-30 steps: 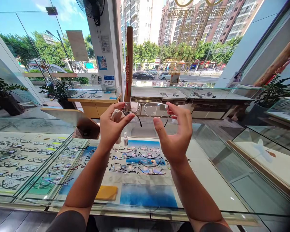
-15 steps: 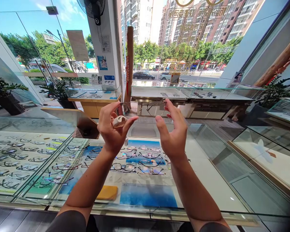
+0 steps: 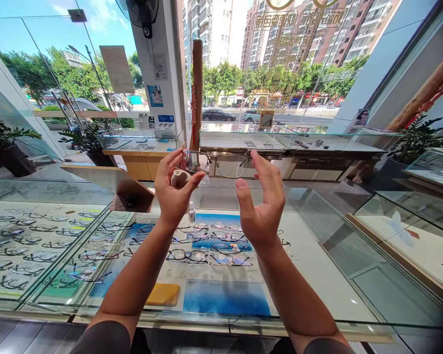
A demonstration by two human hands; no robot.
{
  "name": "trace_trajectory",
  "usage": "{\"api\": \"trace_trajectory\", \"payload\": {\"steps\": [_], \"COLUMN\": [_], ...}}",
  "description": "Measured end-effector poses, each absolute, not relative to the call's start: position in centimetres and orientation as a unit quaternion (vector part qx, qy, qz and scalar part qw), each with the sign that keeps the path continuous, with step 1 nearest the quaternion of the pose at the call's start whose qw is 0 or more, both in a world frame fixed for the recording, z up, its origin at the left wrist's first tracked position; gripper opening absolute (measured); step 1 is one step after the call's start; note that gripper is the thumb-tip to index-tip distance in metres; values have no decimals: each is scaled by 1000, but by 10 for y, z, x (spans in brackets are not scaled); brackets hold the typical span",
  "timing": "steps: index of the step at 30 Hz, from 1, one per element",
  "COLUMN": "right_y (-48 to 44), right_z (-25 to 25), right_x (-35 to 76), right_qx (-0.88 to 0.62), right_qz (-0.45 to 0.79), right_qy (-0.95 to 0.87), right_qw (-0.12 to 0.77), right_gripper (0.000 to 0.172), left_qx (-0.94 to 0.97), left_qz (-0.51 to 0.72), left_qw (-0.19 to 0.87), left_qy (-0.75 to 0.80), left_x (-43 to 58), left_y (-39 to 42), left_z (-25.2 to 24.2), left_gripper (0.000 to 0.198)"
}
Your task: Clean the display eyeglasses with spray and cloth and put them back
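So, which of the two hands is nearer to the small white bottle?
Left. In this view, the left hand is just above and left of the small white bottle; the right hand is clearly farther away, to the bottle's right.

The glasses have a thin, metal-looking rim around smooth, clear lenses. The cloth looks soft and matt. The counter is topped with clear, glossy glass that catches reflections. The blue sheet looks smooth, with a slight sheen. The small bottle seems to be plastic. The post is wood, the sleeve matt fabric, and the floor smooth, faintly shiny tile.
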State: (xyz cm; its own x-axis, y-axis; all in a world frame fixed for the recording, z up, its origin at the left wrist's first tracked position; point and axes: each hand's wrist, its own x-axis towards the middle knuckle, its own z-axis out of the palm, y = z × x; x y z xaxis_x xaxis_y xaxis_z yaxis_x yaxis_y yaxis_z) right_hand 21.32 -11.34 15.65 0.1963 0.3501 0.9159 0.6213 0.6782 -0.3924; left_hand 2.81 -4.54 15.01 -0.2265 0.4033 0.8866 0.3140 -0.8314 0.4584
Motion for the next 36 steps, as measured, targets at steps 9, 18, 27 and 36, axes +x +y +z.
{"api": "trace_trajectory", "payload": {"steps": [9,18,27,36], "right_y": [-105,-97,-88,-88], "right_z": [153,157,155,156], "right_x": [213,218,226,227], "right_qx": [-350,-343,-371,-371], "right_qz": [-9,44,101,105], "right_qy": [-592,-539,-526,-506], "right_qw": [726,768,758,771], "right_gripper": [44,32,34,30], "left_qx": [607,619,617,622], "left_qz": [739,726,710,708], "left_qw": [-90,-114,-90,-12], "left_qy": [276,278,328,333], "left_x": [31,31,33,33], "left_y": [-52,-61,-72,-74], "left_z": [143,143,149,153], "left_gripper": [71,72,70,60]}}
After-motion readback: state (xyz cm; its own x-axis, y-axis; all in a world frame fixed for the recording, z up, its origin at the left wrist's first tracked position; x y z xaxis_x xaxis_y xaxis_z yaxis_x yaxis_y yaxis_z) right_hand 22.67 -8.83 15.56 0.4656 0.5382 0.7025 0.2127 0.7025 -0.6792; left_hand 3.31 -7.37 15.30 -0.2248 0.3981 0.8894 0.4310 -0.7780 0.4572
